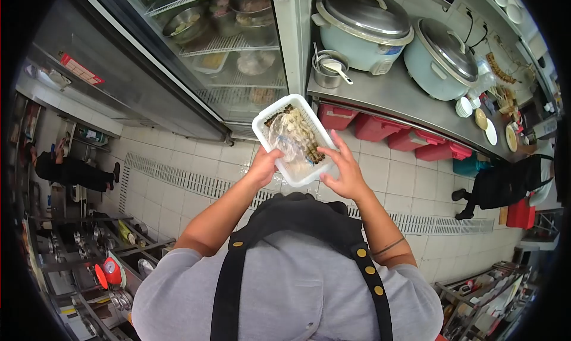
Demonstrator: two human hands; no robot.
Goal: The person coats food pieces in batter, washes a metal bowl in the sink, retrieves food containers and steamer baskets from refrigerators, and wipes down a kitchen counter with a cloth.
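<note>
A white plastic basket (pixel 259 128) is held in front of my chest, tilted a little. My left hand (pixel 263 167) grips its lower left side, thumb over the rim. Inside lie dark-striped, greyish pieces (pixel 309 140) that look like prawns, with a crumpled clear plastic bag (pixel 284 140) over part of them. My right hand (pixel 344 169) is at the basket's right side with fingers spread. One of its fingertips reaches over the rim to the contents; whether it presses on them I cannot tell.
Ahead to the left, a fridge with wire shelves (pixel 238 48) holds bowls and bags. Two large rice cookers (pixel 363 34) stand on a steel counter (pixel 380 94), above red bins (pixel 372 128). A floor drain grate (pixel 178 175) crosses the tiles. People stand at far left (pixel 68 168) and far right (pixel 499 183).
</note>
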